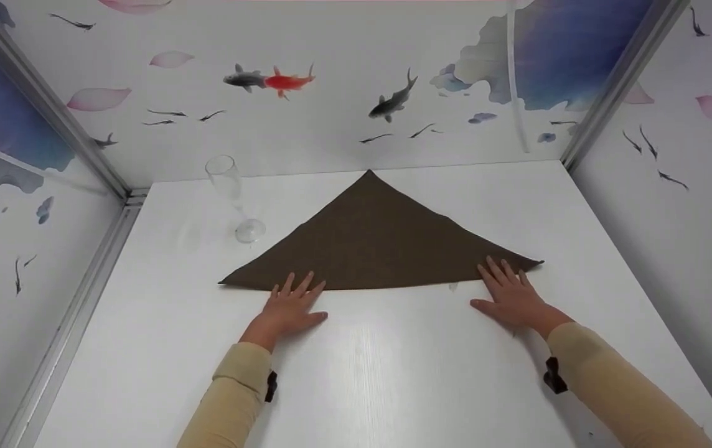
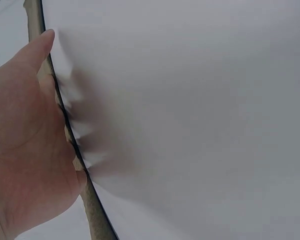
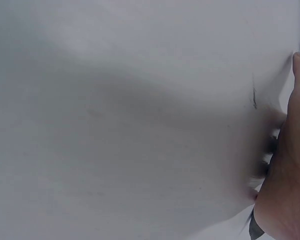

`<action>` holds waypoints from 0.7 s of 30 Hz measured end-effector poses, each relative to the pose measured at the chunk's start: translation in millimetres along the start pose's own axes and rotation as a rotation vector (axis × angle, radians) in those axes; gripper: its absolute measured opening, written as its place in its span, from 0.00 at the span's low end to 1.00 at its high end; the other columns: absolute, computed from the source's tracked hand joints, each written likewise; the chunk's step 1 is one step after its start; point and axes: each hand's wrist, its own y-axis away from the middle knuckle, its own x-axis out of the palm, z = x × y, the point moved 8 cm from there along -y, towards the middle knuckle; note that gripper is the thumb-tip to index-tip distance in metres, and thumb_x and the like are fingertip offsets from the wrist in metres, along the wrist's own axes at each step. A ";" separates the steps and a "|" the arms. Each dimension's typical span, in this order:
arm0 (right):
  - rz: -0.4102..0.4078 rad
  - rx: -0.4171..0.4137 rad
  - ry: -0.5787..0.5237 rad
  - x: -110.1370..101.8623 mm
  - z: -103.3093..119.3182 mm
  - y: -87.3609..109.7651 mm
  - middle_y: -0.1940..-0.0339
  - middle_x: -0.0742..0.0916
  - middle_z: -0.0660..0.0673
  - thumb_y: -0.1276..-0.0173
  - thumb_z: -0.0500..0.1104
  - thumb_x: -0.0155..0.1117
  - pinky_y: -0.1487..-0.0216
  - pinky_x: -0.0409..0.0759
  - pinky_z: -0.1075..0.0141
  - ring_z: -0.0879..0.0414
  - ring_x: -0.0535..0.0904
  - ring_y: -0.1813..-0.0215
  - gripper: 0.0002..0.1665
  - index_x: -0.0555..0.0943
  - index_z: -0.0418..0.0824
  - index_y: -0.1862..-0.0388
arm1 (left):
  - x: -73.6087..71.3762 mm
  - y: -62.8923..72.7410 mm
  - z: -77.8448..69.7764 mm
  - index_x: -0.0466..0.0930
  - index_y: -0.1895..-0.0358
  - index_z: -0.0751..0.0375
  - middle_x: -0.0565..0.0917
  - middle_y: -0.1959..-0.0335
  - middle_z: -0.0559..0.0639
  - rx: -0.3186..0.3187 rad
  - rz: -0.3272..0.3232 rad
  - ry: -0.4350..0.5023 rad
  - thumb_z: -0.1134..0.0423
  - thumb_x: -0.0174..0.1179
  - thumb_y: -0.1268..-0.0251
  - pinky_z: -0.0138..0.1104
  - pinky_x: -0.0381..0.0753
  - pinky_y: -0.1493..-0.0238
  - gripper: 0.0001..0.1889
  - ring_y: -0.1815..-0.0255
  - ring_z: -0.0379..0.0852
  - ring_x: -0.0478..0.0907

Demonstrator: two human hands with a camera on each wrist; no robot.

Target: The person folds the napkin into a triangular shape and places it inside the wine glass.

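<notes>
A dark brown cloth napkin (image 1: pixel 374 242) lies flat on the white table, folded in a triangle. One corner points away toward the back wall, and the long straight edge faces me. My left hand (image 1: pixel 287 311) rests with straight, spread fingers on that edge, left of the middle. Near the right corner, the straight fingers of my right hand (image 1: pixel 511 298) lie on the cloth. In the left wrist view, the left hand (image 2: pixel 30 140) is beside the napkin's thin edge (image 2: pixel 101 215). Only part of the right hand (image 3: pixel 287 175) shows in the right wrist view.
A clear stemmed glass (image 1: pixel 225 180) stands behind the napkin's left side, near the back wall. White panels printed with fish and petals enclose the table (image 1: pixel 381 367) at the left, back and right. Metal rails (image 1: pixel 76 323) run along the corners.
</notes>
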 end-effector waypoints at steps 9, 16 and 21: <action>-0.005 0.005 -0.022 1.0 0.1 -0.1 0.22 0.49 0.31 0.29 0.72 0.45 0.32 0.38 0.33 0.31 0.39 0.24 0.54 0.50 0.33 0.22 | -3.7 13.2 37.4 0.48 0.21 0.48 0.41 0.20 0.54 -0.082 -0.018 0.049 0.37 0.46 0.28 0.61 0.38 0.30 0.38 0.23 0.66 0.32; -0.007 0.005 -0.027 1.0 0.2 -0.5 0.22 0.49 0.30 0.29 0.72 0.45 0.33 0.38 0.32 0.30 0.39 0.24 0.54 0.50 0.33 0.22 | -9.2 21.3 67.8 0.47 0.21 0.51 0.41 0.21 0.59 -0.134 -0.028 0.070 0.38 0.45 0.27 0.64 0.39 0.32 0.38 0.25 0.71 0.32; -0.005 0.005 -0.013 0.7 -0.2 -0.9 0.22 0.49 0.30 0.29 0.71 0.45 0.32 0.39 0.32 0.30 0.40 0.24 0.54 0.50 0.33 0.22 | -11.3 24.8 86.5 0.47 0.21 0.54 0.42 0.22 0.62 -0.190 -0.052 0.072 0.40 0.46 0.27 0.66 0.41 0.33 0.38 0.26 0.73 0.34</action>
